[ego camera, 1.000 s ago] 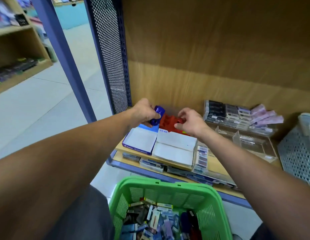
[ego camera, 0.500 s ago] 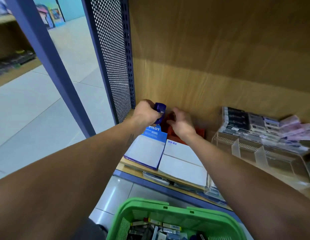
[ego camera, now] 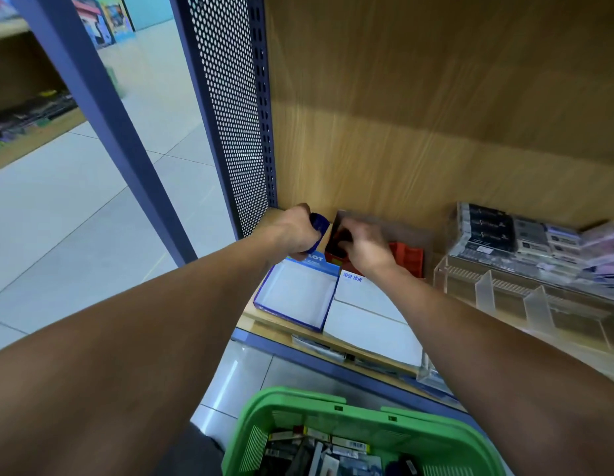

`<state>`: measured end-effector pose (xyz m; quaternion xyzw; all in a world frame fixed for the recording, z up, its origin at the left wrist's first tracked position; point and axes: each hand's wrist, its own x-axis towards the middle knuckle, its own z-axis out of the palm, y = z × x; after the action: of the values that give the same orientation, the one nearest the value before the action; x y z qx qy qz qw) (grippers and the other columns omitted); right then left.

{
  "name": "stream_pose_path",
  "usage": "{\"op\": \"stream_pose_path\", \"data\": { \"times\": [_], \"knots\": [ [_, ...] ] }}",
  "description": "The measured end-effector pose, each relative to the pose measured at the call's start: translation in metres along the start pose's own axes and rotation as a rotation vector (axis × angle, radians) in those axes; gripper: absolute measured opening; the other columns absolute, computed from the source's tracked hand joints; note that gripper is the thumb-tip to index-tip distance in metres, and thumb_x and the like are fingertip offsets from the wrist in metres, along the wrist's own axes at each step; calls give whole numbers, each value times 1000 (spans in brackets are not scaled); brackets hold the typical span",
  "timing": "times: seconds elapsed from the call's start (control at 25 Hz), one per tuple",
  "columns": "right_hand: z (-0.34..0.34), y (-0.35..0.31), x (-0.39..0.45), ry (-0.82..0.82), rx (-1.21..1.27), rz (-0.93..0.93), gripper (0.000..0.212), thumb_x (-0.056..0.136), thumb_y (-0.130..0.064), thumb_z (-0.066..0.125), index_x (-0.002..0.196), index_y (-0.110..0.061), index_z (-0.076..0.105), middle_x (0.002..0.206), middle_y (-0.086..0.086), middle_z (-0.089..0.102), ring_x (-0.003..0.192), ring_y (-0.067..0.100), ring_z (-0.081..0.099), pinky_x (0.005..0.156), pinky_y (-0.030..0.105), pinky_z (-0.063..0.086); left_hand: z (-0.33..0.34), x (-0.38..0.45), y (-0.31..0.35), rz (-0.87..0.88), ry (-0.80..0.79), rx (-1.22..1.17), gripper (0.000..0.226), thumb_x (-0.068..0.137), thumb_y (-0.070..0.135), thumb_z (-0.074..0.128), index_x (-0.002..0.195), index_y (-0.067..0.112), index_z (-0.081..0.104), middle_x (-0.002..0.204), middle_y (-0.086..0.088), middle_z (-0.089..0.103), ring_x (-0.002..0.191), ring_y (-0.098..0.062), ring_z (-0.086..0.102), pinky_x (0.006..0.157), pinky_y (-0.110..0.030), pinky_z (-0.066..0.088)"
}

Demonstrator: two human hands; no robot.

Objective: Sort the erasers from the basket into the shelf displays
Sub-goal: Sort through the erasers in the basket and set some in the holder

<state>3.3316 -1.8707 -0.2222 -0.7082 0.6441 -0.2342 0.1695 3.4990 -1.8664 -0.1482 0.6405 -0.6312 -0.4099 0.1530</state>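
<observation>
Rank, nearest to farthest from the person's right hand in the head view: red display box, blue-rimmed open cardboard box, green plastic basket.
1. Red display box: under the right hand, shelf back.
2. Blue-rimmed open cardboard box: front-left on the shelf.
3. Green plastic basket: below, off the shelf.

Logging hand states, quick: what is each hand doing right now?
Left hand: grips a blue eraser.
Right hand: fingers reach into the red tray; motion blur, grip cannot be told.
</observation>
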Motion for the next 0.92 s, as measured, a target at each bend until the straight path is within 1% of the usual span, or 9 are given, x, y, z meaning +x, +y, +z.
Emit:
{"op": "stream_pose_path", "data": {
  "times": [0.04, 0.12, 0.28, 0.48, 0.6, 0.72, 0.8, 0.84, 0.92],
  "knots": [
    [-1, 0, 2, -16, -13, 2, 28, 81, 3, 67, 105, -11, 65, 107, 12, 71, 102, 29, 65, 87, 32, 50, -1, 0, -2, -22, -23, 1, 21, 93, 10, 56, 114, 8, 53, 106, -17, 62, 83, -32, 71, 74, -50, 62],
    [-5, -2, 5, -72, -28, 2, 29, 84, 4, 65, 109, -11, 66, 111, 11, 69, 104, 27, 63, 86, 28, 46, -2, -2, -2, -54, -41, -25, 23, 95, 9, 56, 118, 8, 52, 110, -16, 59, 84, -32, 70, 75, -48, 62],
    [-9, -7, 10, -145, -42, 3, 39, 87, 7, 59, 117, -16, 64, 114, 5, 67, 106, 24, 61, 90, 30, 47, -4, -6, 6, -39, -21, -192, 15, 97, 8, 58, 110, 8, 50, 99, -15, 59, 80, -37, 71, 76, -48, 62],
    [-13, -12, 11, -203, -55, 96, 37, 89, -2, 51, 116, -23, 63, 108, 3, 67, 101, 25, 62, 85, 31, 49, -6, -16, 15, -3, -50, -339, 19, 95, 12, 65, 112, 13, 57, 83, -9, 63, 70, -30, 68, 60, -33, 61],
    [-16, -12, 6, -215, -47, 98, 34, 90, -6, 53, 117, -23, 64, 115, 2, 68, 104, 23, 62, 87, 31, 49, -6, -15, 15, -57, -83, -459, 31, 94, 12, 67, 122, 5, 55, 99, -20, 68, 78, -41, 73, 67, -41, 63],
    [-28, -12, 2, -277, -13, 108, 45, 91, 0, 50, 127, -22, 64, 128, -3, 59, 116, 17, 55, 100, 30, 44, -3, -15, 19, -105, -79, -478, 29, 96, 14, 65, 120, 3, 53, 103, -21, 67, 78, -38, 75, 75, -45, 63],
    [-41, -15, -2, -144, 142, 197, 54, 89, 7, 46, 135, -18, 60, 135, 0, 56, 122, 16, 52, 105, 26, 40, -4, -14, 23, -118, -31, -520, 27, 94, 14, 66, 118, 7, 56, 97, -17, 69, 72, -35, 75, 69, -40, 63],
    [-49, -17, -5, -79, 296, 259, 53, 89, 8, 46, 135, -15, 59, 134, 4, 60, 120, 18, 56, 103, 27, 43, -4, -12, 25, -122, -5, -559, 28, 92, 14, 69, 117, 8, 58, 93, -16, 70, 64, -31, 73, 58, -33, 61],
    [-65, -25, -12, -142, 737, 343, 45, 89, 8, 53, 130, -10, 60, 119, 10, 70, 109, 25, 67, 96, 33, 51, -2, -10, 29, -131, 42, -648, 31, 86, 11, 76, 114, 10, 62, 82, -14, 70, 46, -20, 60, 39, -20, 46]
  ]
}}
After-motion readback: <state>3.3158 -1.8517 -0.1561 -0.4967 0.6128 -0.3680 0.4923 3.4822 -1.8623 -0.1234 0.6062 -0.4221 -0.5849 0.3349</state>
